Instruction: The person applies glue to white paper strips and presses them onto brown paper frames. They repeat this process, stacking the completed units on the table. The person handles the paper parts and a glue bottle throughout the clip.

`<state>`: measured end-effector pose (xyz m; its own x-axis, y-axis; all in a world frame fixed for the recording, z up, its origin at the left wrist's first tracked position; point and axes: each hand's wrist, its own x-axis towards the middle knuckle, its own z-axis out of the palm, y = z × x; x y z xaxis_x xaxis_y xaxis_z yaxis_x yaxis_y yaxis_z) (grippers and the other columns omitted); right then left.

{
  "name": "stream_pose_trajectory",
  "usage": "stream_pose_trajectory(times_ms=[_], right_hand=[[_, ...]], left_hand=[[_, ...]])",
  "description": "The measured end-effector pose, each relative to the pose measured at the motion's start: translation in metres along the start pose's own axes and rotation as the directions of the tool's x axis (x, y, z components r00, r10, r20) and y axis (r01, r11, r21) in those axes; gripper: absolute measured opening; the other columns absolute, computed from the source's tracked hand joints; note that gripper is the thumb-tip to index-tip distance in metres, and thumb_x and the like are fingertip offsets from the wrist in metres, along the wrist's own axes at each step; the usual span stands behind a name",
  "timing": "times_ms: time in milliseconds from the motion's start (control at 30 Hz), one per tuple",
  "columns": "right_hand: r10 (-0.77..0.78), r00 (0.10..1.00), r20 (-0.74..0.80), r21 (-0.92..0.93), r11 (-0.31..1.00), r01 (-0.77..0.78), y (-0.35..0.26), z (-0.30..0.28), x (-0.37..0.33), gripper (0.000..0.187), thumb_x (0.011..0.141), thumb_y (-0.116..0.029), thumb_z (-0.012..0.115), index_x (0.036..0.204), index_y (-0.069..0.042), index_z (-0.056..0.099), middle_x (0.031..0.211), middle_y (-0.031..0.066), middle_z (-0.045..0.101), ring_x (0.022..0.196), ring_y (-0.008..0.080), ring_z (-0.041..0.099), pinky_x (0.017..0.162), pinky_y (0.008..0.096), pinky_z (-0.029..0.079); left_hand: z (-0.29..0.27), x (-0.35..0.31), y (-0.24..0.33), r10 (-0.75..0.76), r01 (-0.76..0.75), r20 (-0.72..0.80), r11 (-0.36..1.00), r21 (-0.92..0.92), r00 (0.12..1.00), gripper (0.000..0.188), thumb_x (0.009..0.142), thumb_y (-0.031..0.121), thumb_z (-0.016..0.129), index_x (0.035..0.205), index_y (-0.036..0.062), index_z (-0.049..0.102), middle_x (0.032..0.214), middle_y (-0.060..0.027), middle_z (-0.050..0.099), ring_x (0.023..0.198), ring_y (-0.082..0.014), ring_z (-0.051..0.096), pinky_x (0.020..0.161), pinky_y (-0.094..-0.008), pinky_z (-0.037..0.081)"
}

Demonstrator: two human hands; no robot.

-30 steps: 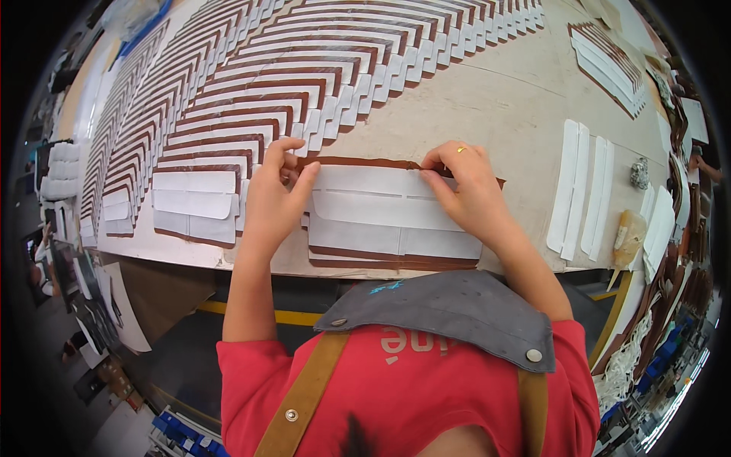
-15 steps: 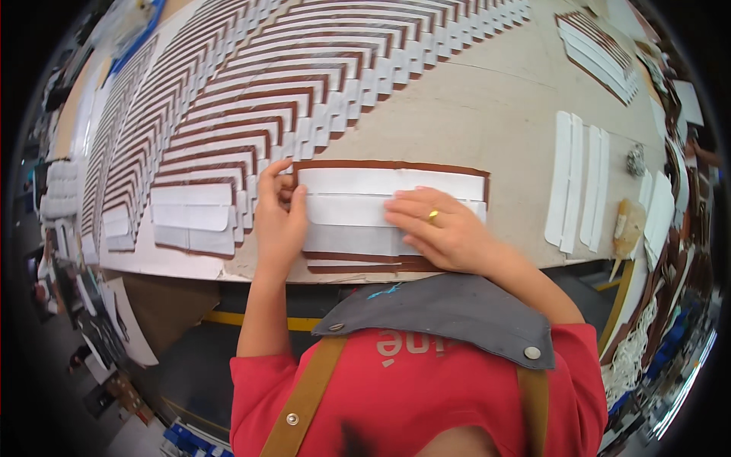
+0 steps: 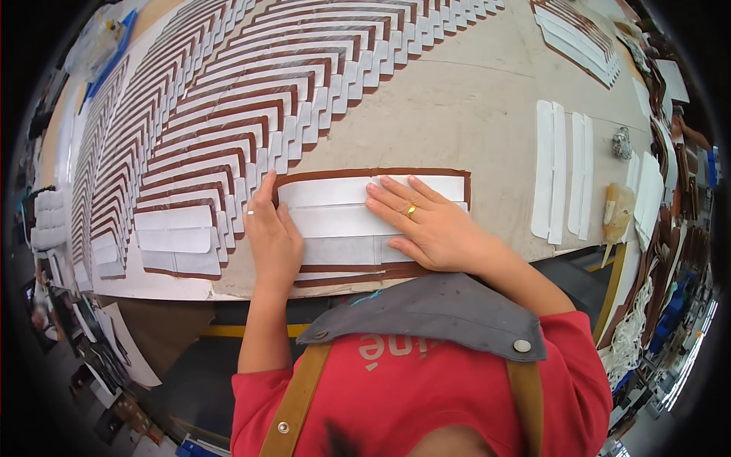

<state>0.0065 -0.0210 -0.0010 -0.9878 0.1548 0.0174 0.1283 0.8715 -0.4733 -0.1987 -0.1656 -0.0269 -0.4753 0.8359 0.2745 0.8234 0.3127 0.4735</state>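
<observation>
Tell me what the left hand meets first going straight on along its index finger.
Probably the fanned row of brown-edged white panels, just beyond the left hand; depth is hard to judge.

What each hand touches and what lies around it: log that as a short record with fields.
Left hand: at the left edge of a flat white rectangular piece with brown borders, thumb and forefinger apart
Right hand: palm down on that piece
Far left: overlapping rows of white, brown-bordered pieces
Right: long narrow white strips
Surface: beige tabletop
</observation>
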Motion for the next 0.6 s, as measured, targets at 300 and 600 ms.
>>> stream_pose_trajectory(times_ms=[300, 600], right_hand=[[0.262, 0.909, -0.326, 0.082, 0.965, -0.249, 0.021, -0.003, -0.025, 0.040, 0.082, -0.013, 0.058, 0.120, -0.003, 0.051, 0.128, 0.0116, 0.047, 0.119, 0.0265, 0.042, 0.098, 0.0387, 0.034], [0.486, 0.845, -0.224, 0.422, 0.830, -0.365, 0.042, -0.036, -0.041, 0.015, 0.076, -0.009, 0.064, 0.087, -0.002, 0.056, 0.089, 0.0070, 0.055, 0.089, 0.0222, 0.047, 0.079, 0.0318, 0.038]], left_hand=[[-0.012, -0.005, 0.004, -0.163, 0.146, -0.017, 0.922, -0.358, 0.986, 0.046, 0.087, -0.003, 0.043, 0.131, 0.0038, 0.033, 0.094, -0.0052, 0.044, 0.080, -0.0112, 0.039, 0.076, -0.0238, 0.036], [-0.013, -0.007, -0.001, -0.213, 0.151, -0.061, 0.842, -0.519, 0.975, 0.048, 0.087, -0.003, 0.044, 0.133, 0.0049, 0.031, 0.092, -0.0022, 0.040, 0.080, -0.0096, 0.037, 0.076, -0.0224, 0.035]])
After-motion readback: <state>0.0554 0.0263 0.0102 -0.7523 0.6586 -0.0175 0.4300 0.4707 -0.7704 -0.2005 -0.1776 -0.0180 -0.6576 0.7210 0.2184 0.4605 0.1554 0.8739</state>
